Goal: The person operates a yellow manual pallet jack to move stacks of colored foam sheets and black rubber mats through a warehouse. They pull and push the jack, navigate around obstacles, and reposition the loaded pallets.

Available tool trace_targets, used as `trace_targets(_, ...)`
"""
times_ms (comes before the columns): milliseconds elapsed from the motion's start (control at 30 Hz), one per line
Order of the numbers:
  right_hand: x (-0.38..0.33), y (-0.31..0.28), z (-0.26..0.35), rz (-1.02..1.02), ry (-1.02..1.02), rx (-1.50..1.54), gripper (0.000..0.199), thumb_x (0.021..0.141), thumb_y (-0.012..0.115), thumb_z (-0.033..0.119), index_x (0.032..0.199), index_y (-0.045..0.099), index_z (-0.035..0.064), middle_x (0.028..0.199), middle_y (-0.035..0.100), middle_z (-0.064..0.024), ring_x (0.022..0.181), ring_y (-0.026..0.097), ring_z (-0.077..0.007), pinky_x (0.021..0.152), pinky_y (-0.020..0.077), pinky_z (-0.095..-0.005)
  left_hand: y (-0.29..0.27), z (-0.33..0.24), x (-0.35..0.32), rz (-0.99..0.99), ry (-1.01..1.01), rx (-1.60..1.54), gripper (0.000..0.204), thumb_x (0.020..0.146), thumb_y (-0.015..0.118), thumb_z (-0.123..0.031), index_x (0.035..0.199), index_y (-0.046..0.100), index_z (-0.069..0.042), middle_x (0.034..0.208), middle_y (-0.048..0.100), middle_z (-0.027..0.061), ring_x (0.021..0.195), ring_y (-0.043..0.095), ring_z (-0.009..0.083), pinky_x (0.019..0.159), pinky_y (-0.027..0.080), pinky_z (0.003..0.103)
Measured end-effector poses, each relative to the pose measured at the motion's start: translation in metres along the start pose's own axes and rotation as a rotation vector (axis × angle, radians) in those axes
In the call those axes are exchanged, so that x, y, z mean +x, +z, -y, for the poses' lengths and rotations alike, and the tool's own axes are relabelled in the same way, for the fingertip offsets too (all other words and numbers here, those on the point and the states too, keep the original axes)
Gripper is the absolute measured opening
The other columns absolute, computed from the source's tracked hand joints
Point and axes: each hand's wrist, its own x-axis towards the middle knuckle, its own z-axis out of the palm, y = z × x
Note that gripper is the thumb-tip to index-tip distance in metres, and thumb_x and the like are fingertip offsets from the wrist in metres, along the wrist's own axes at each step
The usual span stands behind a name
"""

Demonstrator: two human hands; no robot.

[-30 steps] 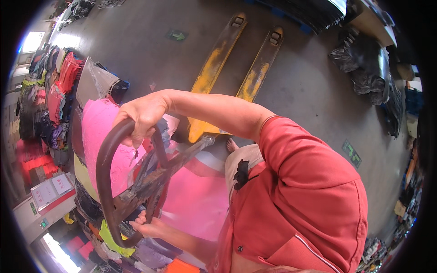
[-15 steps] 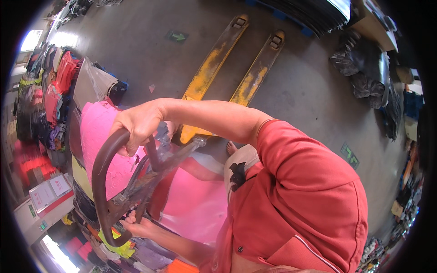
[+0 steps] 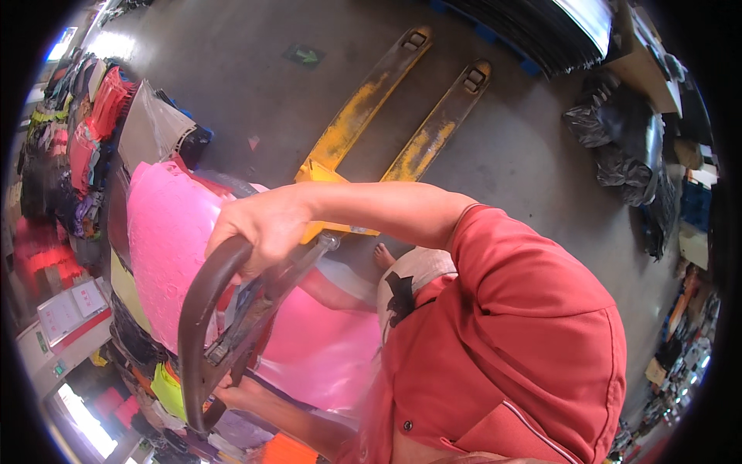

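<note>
A brown loop-shaped handle [image 3: 190, 325] of a yellow pallet jack [image 3: 357, 116] stands in front of me at the left. My right hand [image 3: 267, 228] is wrapped over the upper part of the loop. Lower down, my left hand [image 3: 236, 393] grips the loop's near side, its fingers partly hidden behind the bar. The worn, scratched shaft [image 3: 290, 271] runs from the loop toward the jack's yellow body. Both forks lie low over the floor, pointing away from me, with no load on them.
Pink sheets [image 3: 166, 240] are piled just left of the handle, and more pink material [image 3: 325, 348] lies beside my body. Stacks of coloured sheets [image 3: 85, 155] line the left. Dark sheets [image 3: 533, 31] are stacked beyond the forks. Black plastic-wrapped bundles [image 3: 618, 147] lie at the right.
The handle loop has shifted a little to the right in view, both hands moving with it and keeping their grip. The forks and surroundings have shifted slightly.
</note>
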Motion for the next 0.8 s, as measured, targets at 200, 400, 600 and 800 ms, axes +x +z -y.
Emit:
trace_targets(200,-0.015,-0.003,0.012,-0.047,-0.019,-0.045,0.025,0.083,0.069,0.001,0.108,0.071,-0.0003,0.087,0.069,-0.0025,0.083,0.061,-0.0086,0.072,0.0508,-0.0294,0.019,-0.007,-0.036,-0.1,0.037,-0.021,0.028,0.091,0.055,-0.007,0.069,0.038,-0.013,0.065,0.03,-0.0022,0.061,0.041,0.0135,0.063,0.044,0.03)
trace_targets(400,-0.001,0.002,0.013,-0.042,0.083,-0.014,0.012,0.08,0.067,0.001,0.092,0.071,0.0019,0.077,0.066,0.0013,0.062,0.058,-0.0063,0.054,0.0449,-0.0242,0.005,-0.008,-0.036,-0.044,0.057,-0.005,0.033,0.095,0.054,-0.006,0.066,0.039,-0.015,0.065,0.035,-0.003,0.059,0.041,0.0101,0.063,0.045,0.027)
trace_targets(600,-0.001,0.053,0.01,-0.255,0.059,-0.179,0.015,0.082,0.069,0.004,0.096,0.071,0.0022,0.081,0.068,0.0026,0.077,0.06,-0.0047,0.065,0.0491,-0.025,0.003,0.0,0.032,-0.047,0.006,-0.102,0.015,0.095,0.063,-0.016,0.085,0.058,-0.007,0.069,0.041,0.0012,0.064,0.045,0.0144,0.071,0.05,0.032)
trace_targets(800,0.002,0.114,-0.006,-0.294,-0.12,-0.267,0.018,0.074,0.065,0.007,0.092,0.065,0.0047,0.071,0.062,-0.015,0.063,0.064,-0.0278,0.059,0.0502,-0.0393,0.057,0.001,0.108,0.085,-0.147,-0.157,0.019,0.097,0.06,-0.022,0.1,0.064,-0.003,0.076,0.052,0.0051,0.078,0.056,0.0208,0.081,0.05,0.037)
